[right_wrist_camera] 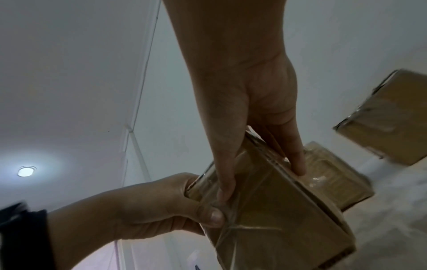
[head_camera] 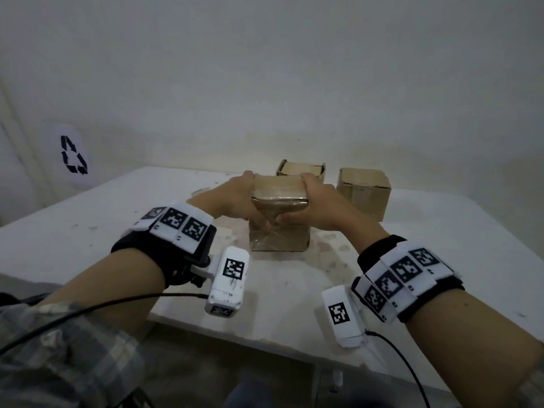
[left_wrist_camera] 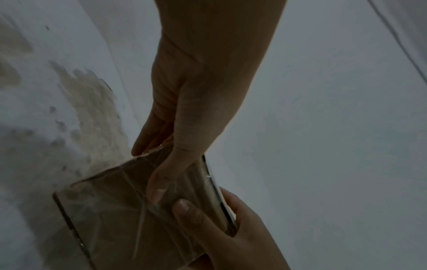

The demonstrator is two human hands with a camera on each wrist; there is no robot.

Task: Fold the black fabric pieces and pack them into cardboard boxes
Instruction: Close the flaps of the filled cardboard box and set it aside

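Observation:
A taped cardboard box stands on the white table, its top flaps down. My left hand grips its top left corner, and my right hand grips its top right corner. Both thumbs press on the near face and almost meet. In the left wrist view, the left hand lays its thumb on the box. In the right wrist view, the right hand wraps its fingers over the top edge of the box. No black fabric shows in any view.
Two more cardboard boxes stand behind: an open one at the back and a shut one to the right. A white surface with a recycling mark stands left of the table. The table's near edge runs below my wrists.

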